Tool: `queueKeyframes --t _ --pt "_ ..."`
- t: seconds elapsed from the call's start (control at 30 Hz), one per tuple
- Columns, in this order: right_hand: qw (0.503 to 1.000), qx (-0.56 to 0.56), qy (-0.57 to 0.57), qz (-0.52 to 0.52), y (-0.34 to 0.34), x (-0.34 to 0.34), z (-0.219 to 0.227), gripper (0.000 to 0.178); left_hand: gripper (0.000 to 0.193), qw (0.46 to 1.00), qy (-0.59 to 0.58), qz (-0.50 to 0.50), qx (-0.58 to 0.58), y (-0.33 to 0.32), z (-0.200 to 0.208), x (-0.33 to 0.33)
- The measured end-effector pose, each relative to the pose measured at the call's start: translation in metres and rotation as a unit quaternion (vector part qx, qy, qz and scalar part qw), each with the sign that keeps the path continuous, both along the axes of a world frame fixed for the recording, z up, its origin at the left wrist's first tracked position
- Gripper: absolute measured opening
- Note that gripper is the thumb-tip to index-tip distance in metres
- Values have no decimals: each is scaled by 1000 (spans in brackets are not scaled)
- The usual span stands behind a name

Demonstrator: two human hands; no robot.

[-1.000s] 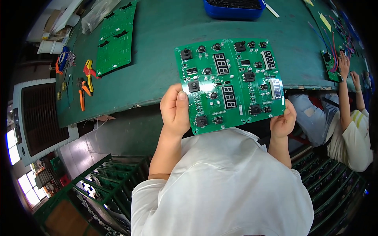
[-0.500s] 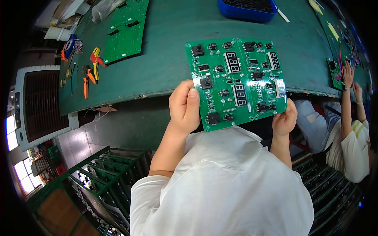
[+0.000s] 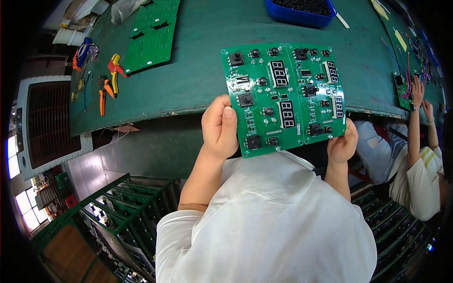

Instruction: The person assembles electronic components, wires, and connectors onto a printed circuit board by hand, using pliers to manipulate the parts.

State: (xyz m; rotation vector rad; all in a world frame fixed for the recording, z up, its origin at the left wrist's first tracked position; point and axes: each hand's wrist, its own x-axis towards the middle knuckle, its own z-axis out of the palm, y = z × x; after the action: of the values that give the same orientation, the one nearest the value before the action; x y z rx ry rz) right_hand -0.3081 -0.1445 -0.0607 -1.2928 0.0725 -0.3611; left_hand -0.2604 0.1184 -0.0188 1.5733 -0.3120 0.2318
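Between my two hands I hold up a green circuit board panel (image 3: 293,106), its component side facing me. It carries several black digit displays, square black knobs or switches and small round buttons. My left hand (image 3: 220,127) is closed on the panel's left edge, thumb lying on the front face. At the lower right corner my right hand (image 3: 342,141) grips the edge, with part of its fingers hidden behind the board. The panel is held above the near edge of the green table, close to my white shirt.
Another green circuit board (image 3: 153,40) lies on the table (image 3: 203,61) at the far left. Beside it are red-yellow pliers (image 3: 115,69) and an orange-handled cutter (image 3: 106,92). A blue tray (image 3: 302,14) of small black parts stands at the back. A co-worker's hand (image 3: 417,92) touches a wired board at right.
The panel has tilted slightly, so the bright glare on it has shifted. Both hands keep their hold on it. My view has shifted a little.
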Motion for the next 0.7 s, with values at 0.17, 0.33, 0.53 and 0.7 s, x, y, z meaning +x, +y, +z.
queueKeyframes --t 0.17,0.33,0.53,0.7 --pt "1000 -13 -18 16 -2 0 -1 31 34 1000 5 -6 -2 2 -2 1" --pt "1000 0 -16 11 -4 -3 -6 31 34 1000 12 -4 -12 2 -6 0" --pt "999 -3 -29 16 -7 -5 -6 33 34 1000 21 -3 -20 0 -5 0" --pt "999 3 -28 24 -7 -4 -6 34 33 1000 11 -4 -15 -1 -5 1"
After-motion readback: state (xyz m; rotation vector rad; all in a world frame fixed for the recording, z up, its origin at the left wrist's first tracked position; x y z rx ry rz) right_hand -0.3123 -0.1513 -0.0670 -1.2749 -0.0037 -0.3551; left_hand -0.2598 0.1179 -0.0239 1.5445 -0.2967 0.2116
